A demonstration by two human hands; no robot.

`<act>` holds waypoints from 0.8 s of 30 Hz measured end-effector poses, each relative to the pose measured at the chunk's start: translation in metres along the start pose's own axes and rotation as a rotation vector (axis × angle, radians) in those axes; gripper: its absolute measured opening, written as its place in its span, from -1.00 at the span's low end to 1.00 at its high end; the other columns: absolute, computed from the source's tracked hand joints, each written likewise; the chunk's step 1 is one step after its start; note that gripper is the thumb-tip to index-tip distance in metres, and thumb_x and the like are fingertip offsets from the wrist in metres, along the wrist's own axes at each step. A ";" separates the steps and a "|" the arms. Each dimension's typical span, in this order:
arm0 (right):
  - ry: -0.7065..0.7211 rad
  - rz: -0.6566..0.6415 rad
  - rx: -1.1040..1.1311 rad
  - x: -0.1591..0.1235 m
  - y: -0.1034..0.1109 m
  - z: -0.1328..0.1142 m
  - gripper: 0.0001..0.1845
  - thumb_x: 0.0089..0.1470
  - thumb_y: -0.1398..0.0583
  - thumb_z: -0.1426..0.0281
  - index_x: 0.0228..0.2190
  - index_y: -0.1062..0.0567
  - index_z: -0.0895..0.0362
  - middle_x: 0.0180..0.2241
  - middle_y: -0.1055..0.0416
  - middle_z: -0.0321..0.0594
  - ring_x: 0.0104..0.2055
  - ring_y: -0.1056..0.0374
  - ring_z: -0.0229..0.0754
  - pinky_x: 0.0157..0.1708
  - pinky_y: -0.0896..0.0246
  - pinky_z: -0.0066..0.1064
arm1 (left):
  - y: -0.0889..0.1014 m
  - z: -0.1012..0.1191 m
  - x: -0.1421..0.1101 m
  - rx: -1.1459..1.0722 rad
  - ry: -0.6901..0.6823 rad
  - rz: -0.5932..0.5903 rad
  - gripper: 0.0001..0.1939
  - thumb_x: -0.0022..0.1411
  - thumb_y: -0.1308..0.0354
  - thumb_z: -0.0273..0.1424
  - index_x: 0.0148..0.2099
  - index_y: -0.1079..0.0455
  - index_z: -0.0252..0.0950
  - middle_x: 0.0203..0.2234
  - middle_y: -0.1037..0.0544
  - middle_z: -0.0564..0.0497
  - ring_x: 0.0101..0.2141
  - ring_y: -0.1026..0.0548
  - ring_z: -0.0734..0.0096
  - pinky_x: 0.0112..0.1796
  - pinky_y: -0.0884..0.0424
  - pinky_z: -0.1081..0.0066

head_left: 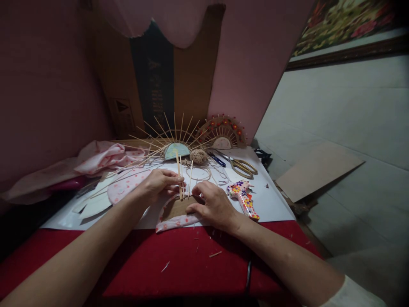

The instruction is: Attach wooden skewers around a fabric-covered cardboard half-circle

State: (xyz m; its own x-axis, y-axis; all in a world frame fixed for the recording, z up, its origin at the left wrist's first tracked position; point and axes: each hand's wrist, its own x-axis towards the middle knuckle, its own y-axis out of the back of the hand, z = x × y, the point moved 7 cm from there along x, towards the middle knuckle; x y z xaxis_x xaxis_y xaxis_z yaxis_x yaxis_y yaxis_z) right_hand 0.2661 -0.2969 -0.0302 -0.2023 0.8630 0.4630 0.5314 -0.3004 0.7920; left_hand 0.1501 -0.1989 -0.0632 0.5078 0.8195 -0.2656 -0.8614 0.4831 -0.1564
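Thin sticks stand nearly upright in the left hand, its grip pinched on them between thumb and fingers, their lower ends at the upper edge of a half-round cardboard piece rimmed with dotted pink cloth. The right hand is clamped on that piece's right side, thumb on its face, and a single stick rises just beside its fingers. The piece lies at the near edge of a white sheet, on a desk covered in red. Right of the hands is a flowered glue gun; beyond it are scissors, a blue cutter and a ball of twine. Farther back, more sticks fan out around a light-blue half-round, near a cardboard arch with red flowers.
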 end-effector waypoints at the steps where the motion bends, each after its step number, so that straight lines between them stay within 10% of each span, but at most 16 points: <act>1: 0.002 0.002 -0.001 0.000 0.000 0.000 -0.65 -0.18 -0.35 0.28 -0.45 -0.29 0.12 -0.42 -0.29 -0.28 -0.37 -0.16 -0.23 -0.37 -0.03 -0.42 | 0.001 0.000 0.000 0.003 -0.001 0.005 -0.89 -0.09 -0.30 -0.51 -0.55 -0.42 -0.39 -0.60 -0.55 -0.07 -0.67 -0.37 0.58 -0.60 -0.26 0.54; 24: -0.195 -0.077 0.098 0.013 0.001 0.018 -0.68 -0.17 -0.32 0.20 -0.41 -0.41 0.14 -0.41 -0.39 -0.23 -0.41 -0.24 -0.25 -0.41 -0.08 -0.42 | 0.002 -0.006 0.001 0.030 0.036 0.008 -0.85 -0.15 -0.34 -0.46 -0.56 -0.41 -0.38 -0.69 -0.49 -0.01 -0.68 -0.35 0.55 -0.62 -0.23 0.51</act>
State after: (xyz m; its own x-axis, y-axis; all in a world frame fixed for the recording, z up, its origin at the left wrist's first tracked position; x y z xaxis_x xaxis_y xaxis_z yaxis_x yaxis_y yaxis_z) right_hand 0.2788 -0.2786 -0.0303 -0.0873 0.9469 0.3094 0.6002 -0.1979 0.7750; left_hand 0.1494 -0.1990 -0.0699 0.4998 0.8123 -0.3007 -0.8651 0.4857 -0.1258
